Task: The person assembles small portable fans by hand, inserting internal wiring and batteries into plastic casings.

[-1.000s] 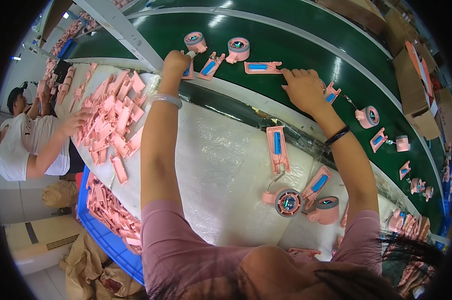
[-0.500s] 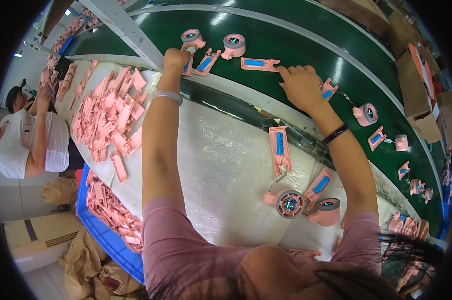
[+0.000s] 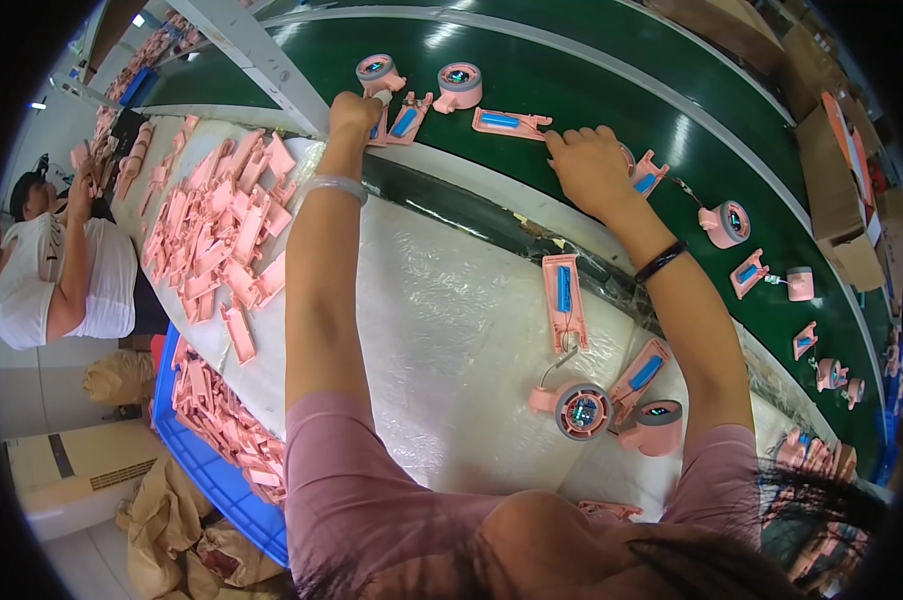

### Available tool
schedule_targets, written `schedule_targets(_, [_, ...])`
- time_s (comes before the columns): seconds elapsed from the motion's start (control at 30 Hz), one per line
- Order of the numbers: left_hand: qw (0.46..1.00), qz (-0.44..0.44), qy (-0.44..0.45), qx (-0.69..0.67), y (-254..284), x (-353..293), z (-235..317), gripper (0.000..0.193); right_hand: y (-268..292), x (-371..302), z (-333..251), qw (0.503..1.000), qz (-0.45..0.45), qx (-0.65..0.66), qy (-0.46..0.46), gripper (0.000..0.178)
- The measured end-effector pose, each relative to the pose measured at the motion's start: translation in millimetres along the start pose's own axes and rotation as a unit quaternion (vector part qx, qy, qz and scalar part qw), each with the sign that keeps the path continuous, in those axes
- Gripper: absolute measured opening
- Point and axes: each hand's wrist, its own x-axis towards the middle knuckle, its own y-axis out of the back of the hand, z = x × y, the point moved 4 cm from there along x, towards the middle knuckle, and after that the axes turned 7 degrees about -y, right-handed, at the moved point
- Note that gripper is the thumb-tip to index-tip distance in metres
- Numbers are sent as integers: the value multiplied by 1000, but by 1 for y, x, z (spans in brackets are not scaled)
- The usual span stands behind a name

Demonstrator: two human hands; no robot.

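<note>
My left hand [image 3: 353, 112] is closed at the near edge of the green belt. What its fingers hold is hidden; a pink handle half with a blue battery [image 3: 377, 128] shows partly beside it. Just beyond is a pink-and-grey round head [image 3: 376, 71]. To its right lie another battery-filled handle half [image 3: 406, 120] and a second round head [image 3: 459, 86]. My right hand [image 3: 586, 165] reaches over the belt with fingers apart, its tips close to the end of a long handle half [image 3: 511, 123]. It partly covers a further round head [image 3: 627, 156], beside a handle half [image 3: 649, 175].
Pink shells heap on the covered bench [image 3: 421, 300] and fill a blue crate [image 3: 206, 465] at left. Wired heads and handle halves [image 3: 583, 410] lie on the bench at right. A metal post [image 3: 256, 60] stands by my left hand. Another person [image 3: 66, 270] works at far left.
The pieces on the belt have shifted slightly left. My right hand has moved a little left with them, while my left hand stays nearly in place.
</note>
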Motion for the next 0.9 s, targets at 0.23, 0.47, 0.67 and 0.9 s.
schedule_targets(0.23, [1000,-4,-7,3,0,4,8,51,-4,-3,1,999,-11,-42,-4,16])
schedule_targets(0.47, [999,-19,8,-25,5,-4,15,51,0,-9,3,997,-49,-61,-11,27])
schedule_targets(0.67, [895,194,-268,301,3,-42,60,38,1,-14,7,997,-43,-56,-11,27])
schedule_targets(0.9, [955,-14,-105,276,-18,-31,56,41,4,-11,-1,998,26,-47,20,17])
